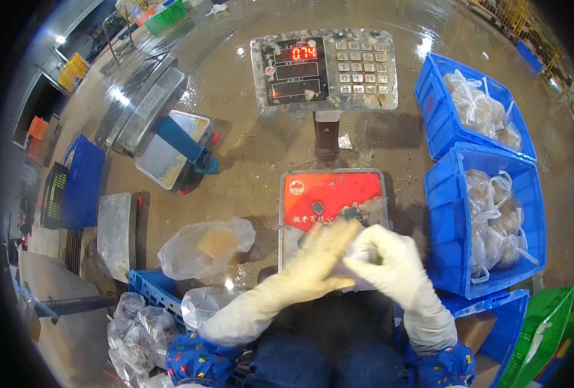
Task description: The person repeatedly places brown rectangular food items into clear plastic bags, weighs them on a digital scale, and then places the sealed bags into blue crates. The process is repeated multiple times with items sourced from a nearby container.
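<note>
Both hands wear long pale rubber gloves and meet over the near part of a platform scale [335, 194] with a red, worn top. My left hand [316, 257] is blurred, its fingers stretched out and pointing away from me. My right hand [389, 262] is curled, thumb and forefinger together on what looks like a piece of thin clear plastic, partly hidden between the hands. Beyond the platform stands the scale's display and keypad unit [324, 70], with lit red digits reading 0.74 and spattered with debris.
To the right, two blue plastic crates [442, 213] hold knotted plastic bags [495, 218]. A clear plastic bag [204, 247] lies on the wet floor at left, near more filled bags [139, 334]. Another scale [170, 155] stands at upper left, a green crate [539, 334] at lower right.
</note>
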